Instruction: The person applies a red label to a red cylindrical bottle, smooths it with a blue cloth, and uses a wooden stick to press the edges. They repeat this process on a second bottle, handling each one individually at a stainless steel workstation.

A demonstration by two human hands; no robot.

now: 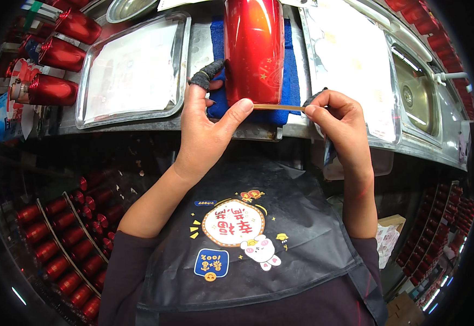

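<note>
A glossy red cylinder (253,53) with a faint gold star design lies on a folded blue cloth (292,89), its near end towards me. My left hand (206,122) is at its lower left, with a dark wrap on one finger and the thumb at the near edge. From that thumb a thin gold-brown strip (277,107) runs along the near end to my right hand (338,116), which pinches its other end. A finger of the right hand also has a dark covering. Below that hand shows a narrow dark blue piece (329,150); how it is held is hidden.
Clear-rimmed trays with white sheets flank the cloth, one left (182,73) and one right (395,122). A metal sink (434,118) is at far right. Red cylinders (53,89) stand at left, with racks of several more (63,244) below. A metal bowl (114,14) is at upper left.
</note>
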